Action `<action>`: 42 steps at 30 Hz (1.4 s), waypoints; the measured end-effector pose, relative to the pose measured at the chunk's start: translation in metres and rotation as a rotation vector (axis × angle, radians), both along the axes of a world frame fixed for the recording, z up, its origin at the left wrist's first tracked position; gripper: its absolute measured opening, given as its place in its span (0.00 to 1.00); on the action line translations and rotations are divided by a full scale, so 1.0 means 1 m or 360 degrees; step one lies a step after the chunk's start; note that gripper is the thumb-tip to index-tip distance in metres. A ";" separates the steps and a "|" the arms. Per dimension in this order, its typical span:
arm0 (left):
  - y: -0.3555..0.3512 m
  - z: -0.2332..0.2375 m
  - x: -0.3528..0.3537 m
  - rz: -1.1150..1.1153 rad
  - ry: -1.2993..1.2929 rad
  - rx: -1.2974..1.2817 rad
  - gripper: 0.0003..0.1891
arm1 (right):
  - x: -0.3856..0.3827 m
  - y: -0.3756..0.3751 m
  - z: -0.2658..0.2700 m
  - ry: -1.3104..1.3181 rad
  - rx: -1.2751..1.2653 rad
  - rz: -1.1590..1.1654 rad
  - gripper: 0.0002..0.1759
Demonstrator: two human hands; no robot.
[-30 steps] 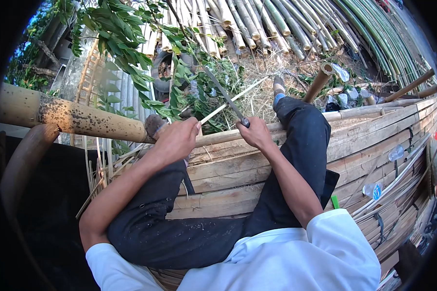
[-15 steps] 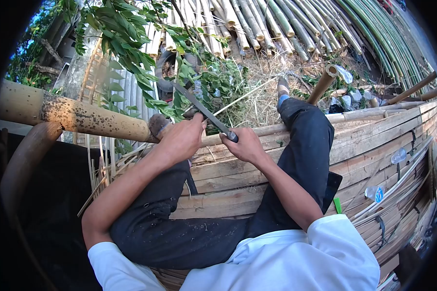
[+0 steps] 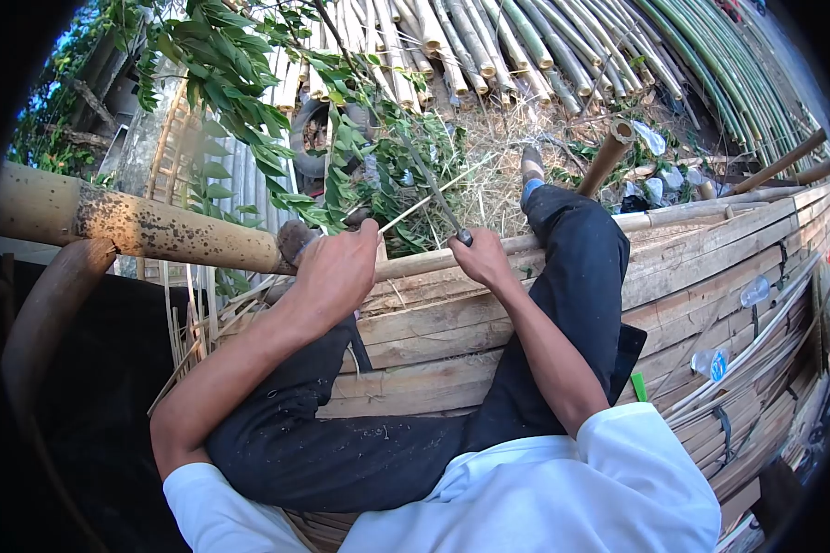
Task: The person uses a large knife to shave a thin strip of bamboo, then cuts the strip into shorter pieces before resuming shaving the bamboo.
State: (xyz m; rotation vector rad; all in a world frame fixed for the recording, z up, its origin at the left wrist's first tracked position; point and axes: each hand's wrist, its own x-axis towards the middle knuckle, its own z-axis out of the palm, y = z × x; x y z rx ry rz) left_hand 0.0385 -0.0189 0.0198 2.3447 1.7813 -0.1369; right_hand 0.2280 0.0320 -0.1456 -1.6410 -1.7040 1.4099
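My left hand (image 3: 339, 272) is closed round the near end of a thin bamboo strip (image 3: 406, 214), which slants up to the right, away from me. In my right hand (image 3: 482, 260) is the dark handle of a knife (image 3: 450, 216). Its long blade points forward and a little left, crossing the strip in this view. Both hands are in front of my lap, above the edge of the stacked planks (image 3: 424, 323). My fingers hide the strip's near end.
A thick bamboo pole (image 3: 184, 226) juts in at left. Leafy branches (image 3: 226, 83) hang ahead, near a tire (image 3: 310, 138). Cut bamboo poles (image 3: 489, 46) lie beyond. An upright bamboo post (image 3: 607, 158) stands by my right leg. Plastic bottles (image 3: 710, 363) lie at right.
The knife has swung from pointing far left to pointing more forward, its handle shifting right with my right hand. My left hand has moved slightly left; more of the strip shows.
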 end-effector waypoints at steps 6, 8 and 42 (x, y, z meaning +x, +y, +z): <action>0.002 0.001 0.003 -0.0003 0.0061 -0.0030 0.07 | -0.010 -0.019 0.033 0.0118 0.0092 0.0161 0.18; 0.000 -0.003 0.003 -0.0061 0.0138 -0.0044 0.08 | -0.014 -0.024 0.041 0.0167 0.0127 0.0291 0.18; 0.000 0.016 -0.024 0.0251 -0.0246 -0.0121 0.11 | -0.014 0.002 -0.007 0.0173 0.0377 0.0094 0.18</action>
